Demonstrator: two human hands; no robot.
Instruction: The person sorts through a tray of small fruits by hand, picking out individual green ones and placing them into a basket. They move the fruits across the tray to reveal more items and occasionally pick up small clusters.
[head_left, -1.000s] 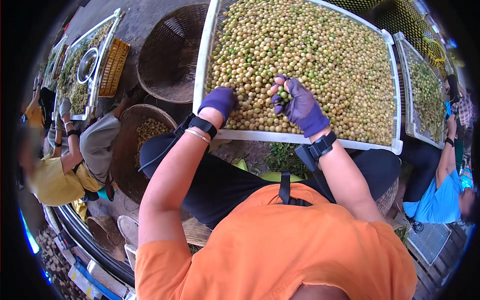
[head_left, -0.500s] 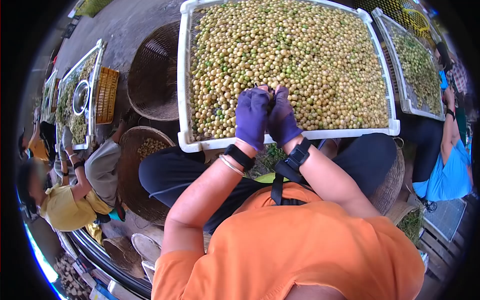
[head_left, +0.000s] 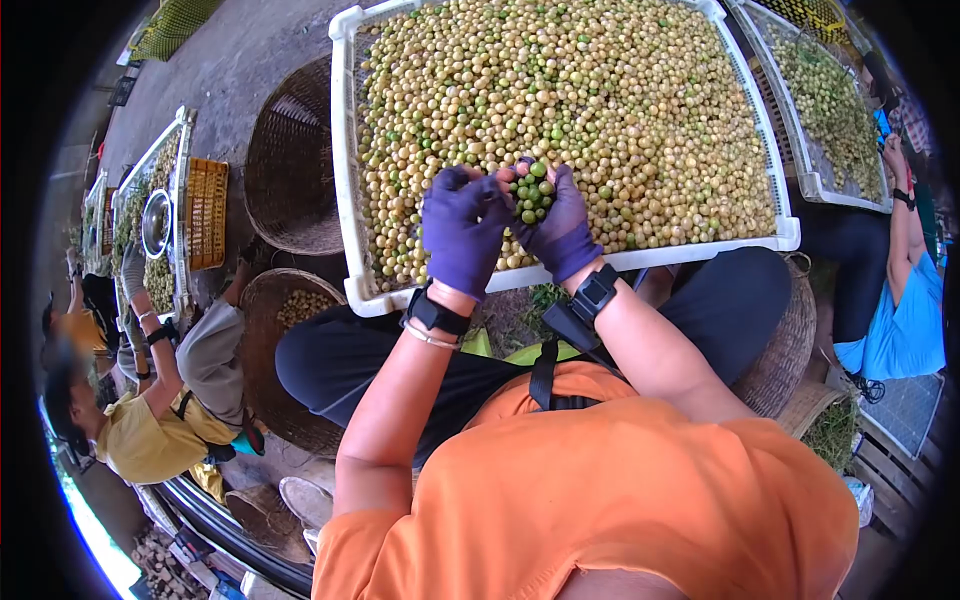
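Both gloved hands have drawn slightly apart since half a second ago, when their fingers met and hid whatever lay between; now a clutch of green fruits (head_left: 533,203) shows. Cupped around them, palm turned up, is the right hand (head_left: 563,232), its thumb raised beside the pile. Close by, the left hand (head_left: 462,228) has bent fingers near the green fruits, but whether it pinches one cannot be told. Both are over the left half of the tray's near edge (head_left: 640,260), just above the pale fruits (head_left: 640,110) that spread out to the tray's far edge.

Good handling here probably rests on the cup: keep the right palm level, with the fingers curled up as a wall, since round fruits piled this high could roll off over the thumb or the fingertips. A light grip should do; squeezing may bruise the skins or pop the top ones out. The left fingertips would do best to take one fruit at a time, coming in from above without knocking the heap. Staying low and inside the near edge seems wise too, so that anything dropped lands on the fruit layer rather than on the lap.
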